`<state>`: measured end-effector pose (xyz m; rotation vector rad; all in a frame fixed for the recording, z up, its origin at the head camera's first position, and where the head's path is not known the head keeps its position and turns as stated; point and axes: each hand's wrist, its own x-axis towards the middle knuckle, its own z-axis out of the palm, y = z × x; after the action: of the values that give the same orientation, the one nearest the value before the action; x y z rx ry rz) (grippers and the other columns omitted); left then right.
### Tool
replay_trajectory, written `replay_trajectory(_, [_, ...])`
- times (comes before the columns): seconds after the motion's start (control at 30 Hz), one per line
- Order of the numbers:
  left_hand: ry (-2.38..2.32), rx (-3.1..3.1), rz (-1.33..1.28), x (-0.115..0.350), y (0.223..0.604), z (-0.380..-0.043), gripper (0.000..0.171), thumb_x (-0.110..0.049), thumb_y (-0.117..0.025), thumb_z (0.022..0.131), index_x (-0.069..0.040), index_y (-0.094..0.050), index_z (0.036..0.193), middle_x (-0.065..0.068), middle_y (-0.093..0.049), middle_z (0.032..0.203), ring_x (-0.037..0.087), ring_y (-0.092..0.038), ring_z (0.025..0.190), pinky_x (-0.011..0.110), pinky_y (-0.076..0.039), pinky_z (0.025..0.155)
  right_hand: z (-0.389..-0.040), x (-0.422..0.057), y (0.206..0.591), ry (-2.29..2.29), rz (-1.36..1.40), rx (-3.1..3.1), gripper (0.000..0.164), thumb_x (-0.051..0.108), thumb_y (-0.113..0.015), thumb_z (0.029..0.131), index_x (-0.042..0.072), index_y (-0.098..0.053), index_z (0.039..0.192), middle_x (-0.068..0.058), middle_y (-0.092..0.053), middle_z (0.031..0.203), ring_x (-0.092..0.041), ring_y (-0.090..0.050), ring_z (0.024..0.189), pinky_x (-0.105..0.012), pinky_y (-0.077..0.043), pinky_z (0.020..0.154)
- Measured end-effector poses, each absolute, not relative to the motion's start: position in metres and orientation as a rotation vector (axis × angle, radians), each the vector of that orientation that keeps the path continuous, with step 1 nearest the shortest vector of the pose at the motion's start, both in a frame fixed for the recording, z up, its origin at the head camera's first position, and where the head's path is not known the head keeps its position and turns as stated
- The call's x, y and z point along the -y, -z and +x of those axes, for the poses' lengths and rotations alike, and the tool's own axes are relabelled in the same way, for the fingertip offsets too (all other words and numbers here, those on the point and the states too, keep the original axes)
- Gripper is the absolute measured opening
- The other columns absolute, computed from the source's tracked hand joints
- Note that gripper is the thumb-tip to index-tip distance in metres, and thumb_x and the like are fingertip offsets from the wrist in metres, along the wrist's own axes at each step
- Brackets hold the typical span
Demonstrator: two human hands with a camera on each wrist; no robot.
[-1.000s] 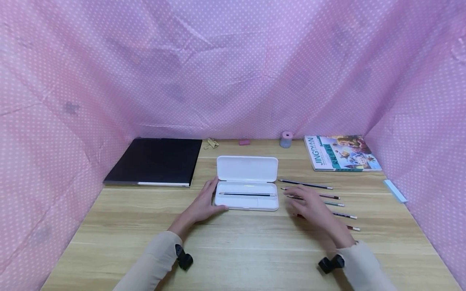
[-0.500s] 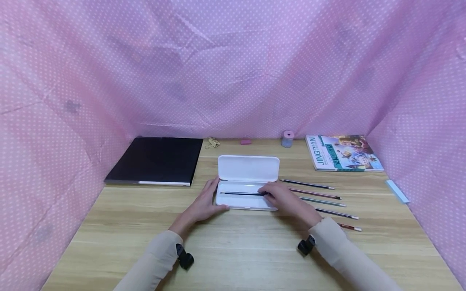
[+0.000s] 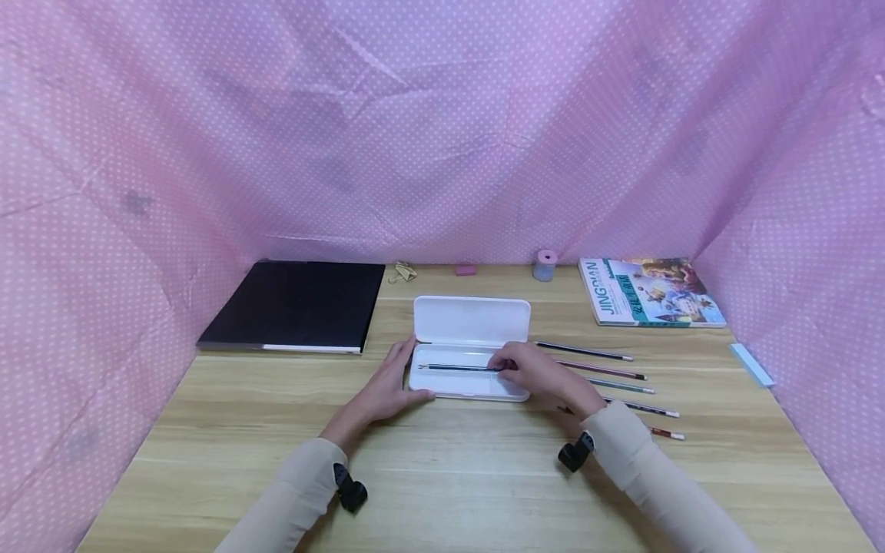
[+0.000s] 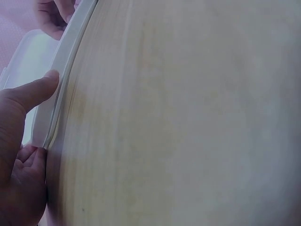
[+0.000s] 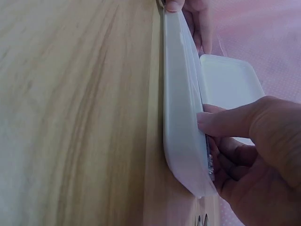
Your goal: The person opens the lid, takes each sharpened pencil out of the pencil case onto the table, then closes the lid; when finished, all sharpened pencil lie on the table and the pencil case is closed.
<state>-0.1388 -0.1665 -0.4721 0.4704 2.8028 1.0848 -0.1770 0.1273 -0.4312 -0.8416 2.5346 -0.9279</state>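
Observation:
A white pencil case (image 3: 472, 321) stands open in the head view, its lid tipped back. My left hand (image 3: 385, 390) grips its left end, the thumb on the front wall and the fingers round the side. Inside the tray lies a dark pencil (image 3: 456, 368), tip to the left. My right hand (image 3: 542, 372) reaches over the case's right end and pinches that pencil near its right end. In the right wrist view, the thumb and fingers close on the dark pencil (image 5: 209, 162) just inside the wall; its far part is hidden.
Several pencils (image 3: 608, 370) lie in a rough column right of the case, partly under the right arm. Behind are a black folder (image 3: 297, 307), binder clips (image 3: 403, 272), a pink eraser (image 3: 466, 270), a pencil sharpener (image 3: 545, 266) and a book (image 3: 646, 292). A light-blue strip (image 3: 751, 364) lies at the right edge.
My right hand has moved left from above the loose pencils into the case and onto the pencil there. The left hand has stayed on the case.

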Motion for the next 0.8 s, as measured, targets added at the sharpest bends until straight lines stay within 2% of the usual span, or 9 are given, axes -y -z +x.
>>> replay_trajectory(0.43, [-1.107,-2.805,0.486,0.167,0.473,-0.139,0.111,-0.054,-0.074,0.069,-0.014,-0.008,0.149,0.005,-0.030,0.142,0.017,-0.029,0.130,0.037,-0.027,0.107,-0.173,-0.137,0.424,1.041,-0.824,-2.536,0.018,0.009,-0.062,0.087,0.020,-0.067,0.101,0.008,-0.061,0.092,-0.010,-0.054,0.082,-0.026,-0.048,0.073])
replay_trajectory(0.8, [-1.101,-2.813,0.483,0.167,0.475,-0.139,0.112,-0.051,-0.075,0.068,-0.016,-0.007,0.149,0.005,-0.030,0.141,0.017,-0.030,0.129,0.036,-0.026,0.107,-0.149,-0.184,0.416,1.125,-0.821,-2.671,0.020,0.011,-0.063,0.087,0.025,-0.067,0.101,0.010,-0.060,0.092,-0.010,-0.055,0.081,-0.026,-0.049,0.070])
